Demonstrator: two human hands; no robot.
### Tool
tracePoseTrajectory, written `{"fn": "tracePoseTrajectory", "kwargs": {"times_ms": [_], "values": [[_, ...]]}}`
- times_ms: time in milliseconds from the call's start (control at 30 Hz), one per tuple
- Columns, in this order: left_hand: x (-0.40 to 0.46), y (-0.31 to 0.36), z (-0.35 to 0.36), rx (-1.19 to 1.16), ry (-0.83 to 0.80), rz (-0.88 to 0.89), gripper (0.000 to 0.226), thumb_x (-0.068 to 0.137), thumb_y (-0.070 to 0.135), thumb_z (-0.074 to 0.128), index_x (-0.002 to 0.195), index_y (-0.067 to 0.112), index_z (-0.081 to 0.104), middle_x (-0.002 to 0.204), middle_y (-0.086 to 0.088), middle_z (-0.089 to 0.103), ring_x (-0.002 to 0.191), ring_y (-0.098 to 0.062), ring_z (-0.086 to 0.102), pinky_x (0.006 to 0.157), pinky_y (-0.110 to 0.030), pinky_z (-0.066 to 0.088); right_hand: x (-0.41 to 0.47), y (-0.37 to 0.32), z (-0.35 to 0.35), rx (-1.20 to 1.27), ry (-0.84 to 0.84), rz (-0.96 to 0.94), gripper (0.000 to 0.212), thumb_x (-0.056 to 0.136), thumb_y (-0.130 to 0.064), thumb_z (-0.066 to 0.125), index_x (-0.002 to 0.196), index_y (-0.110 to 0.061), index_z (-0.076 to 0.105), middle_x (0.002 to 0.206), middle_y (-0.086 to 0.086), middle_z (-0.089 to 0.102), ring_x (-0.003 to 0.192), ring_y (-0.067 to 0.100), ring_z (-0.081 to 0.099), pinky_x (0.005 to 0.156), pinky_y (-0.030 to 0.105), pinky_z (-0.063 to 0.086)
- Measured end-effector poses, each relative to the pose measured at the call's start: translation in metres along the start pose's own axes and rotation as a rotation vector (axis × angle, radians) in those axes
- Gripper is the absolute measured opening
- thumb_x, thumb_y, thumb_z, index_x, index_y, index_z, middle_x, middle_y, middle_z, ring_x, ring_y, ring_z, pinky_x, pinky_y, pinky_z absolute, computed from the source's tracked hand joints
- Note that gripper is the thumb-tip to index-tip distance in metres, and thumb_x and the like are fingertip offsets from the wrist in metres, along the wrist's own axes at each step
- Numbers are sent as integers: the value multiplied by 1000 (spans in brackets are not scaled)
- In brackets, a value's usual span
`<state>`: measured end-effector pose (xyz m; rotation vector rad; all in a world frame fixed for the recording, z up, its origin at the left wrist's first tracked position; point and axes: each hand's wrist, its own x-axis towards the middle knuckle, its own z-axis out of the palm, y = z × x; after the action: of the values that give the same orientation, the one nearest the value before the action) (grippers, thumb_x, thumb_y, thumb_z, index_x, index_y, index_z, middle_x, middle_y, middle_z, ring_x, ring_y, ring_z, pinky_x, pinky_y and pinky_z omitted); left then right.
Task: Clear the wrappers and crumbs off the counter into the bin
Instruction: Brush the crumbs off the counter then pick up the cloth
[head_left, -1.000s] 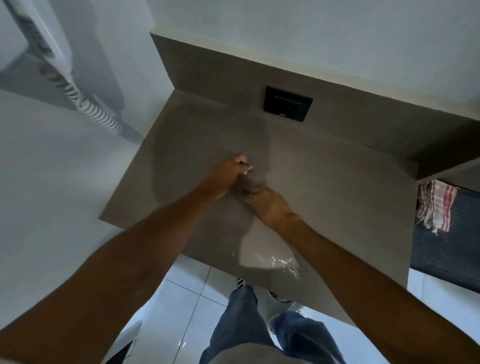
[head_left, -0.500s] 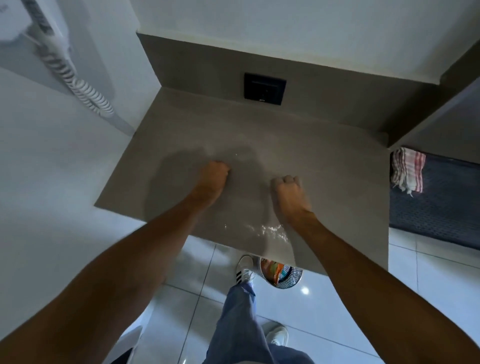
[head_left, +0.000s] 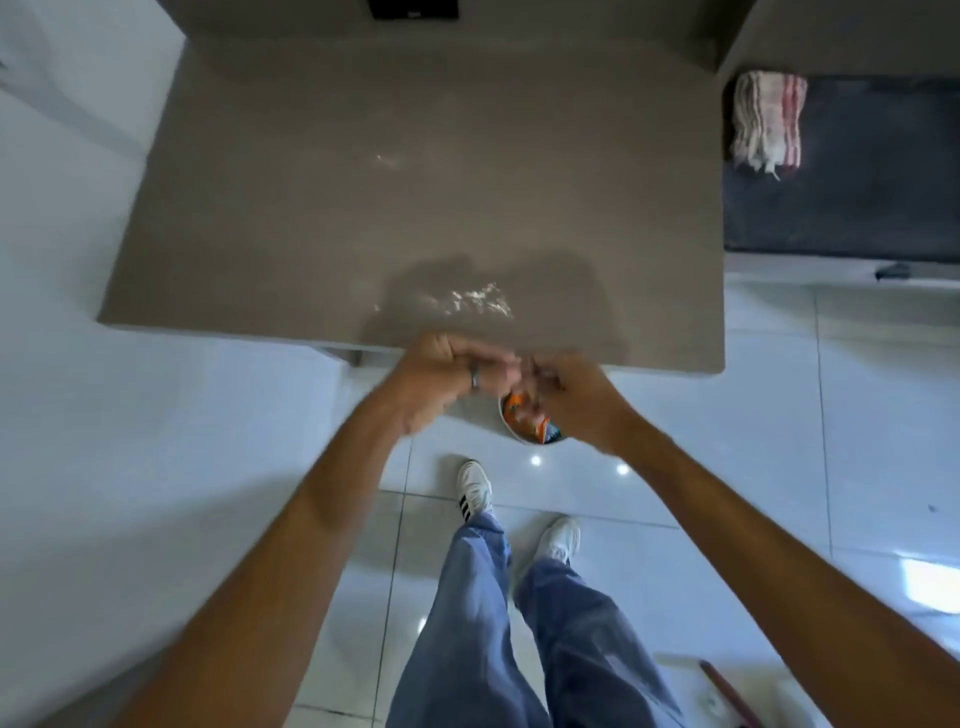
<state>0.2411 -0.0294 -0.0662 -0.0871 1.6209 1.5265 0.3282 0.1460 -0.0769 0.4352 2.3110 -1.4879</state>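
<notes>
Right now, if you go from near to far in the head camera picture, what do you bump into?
Jeans → white shoe → bin → left hand → crumbs → counter → black wall socket.

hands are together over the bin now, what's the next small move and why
Probably open both hands and rub them together. The left hand and right hand meet, curled, just past the counter edge, directly above the bin, which already holds colourful wrappers. Whatever they carry is hidden, but it should drop in.
</notes>
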Motion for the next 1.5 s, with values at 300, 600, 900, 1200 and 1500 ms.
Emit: {"fn": "tracePoseTrajectory", "kwargs": {"times_ms": [300,600,900,1200,1500], "values": [[122,-230,53,-262,465,-437,18,78,-16,72,87,-3,81,68,-9,73,62,-13,69,72,-17,64,72,234,90,793,252,820,19,93,8,61,110,9,70,97,19,68,80,27,67,91,36,60],[270,-327,42,-121,283,-503,41,111,25,45,147,11,54,141,-14,66,129,-33,65,90,-39,54,174,345,136,1225,376,813,34,105,-29,41,121,-7,62,106,14,70,93,26,71,71,30,62],[48,-205,58,1062,262,460,36,95,12,68,131,7,70,137,-11,68,130,-28,61,106,-40,57,11,165,84,-317,445,-49,42,89,-17,54,130,-15,62,134,6,68,128,27,61,101,42,57],[43,17,96,1268,437,951,57,106,44,44,154,13,48,163,-18,43,155,-38,34,121,-49,34,3,19,-98,-478,916,-419,30,91,-11,48,113,-11,69,110,8,72,103,29,61,84,44,50],[172,97,129,1435,471,568,72,106,54,36,165,14,25,175,-19,16,162,-43,6,130,-56,12,169,63,-262,-489,742,128,53,101,-25,43,152,-13,39,168,16,26,157,38,18,122,61,25]]}}
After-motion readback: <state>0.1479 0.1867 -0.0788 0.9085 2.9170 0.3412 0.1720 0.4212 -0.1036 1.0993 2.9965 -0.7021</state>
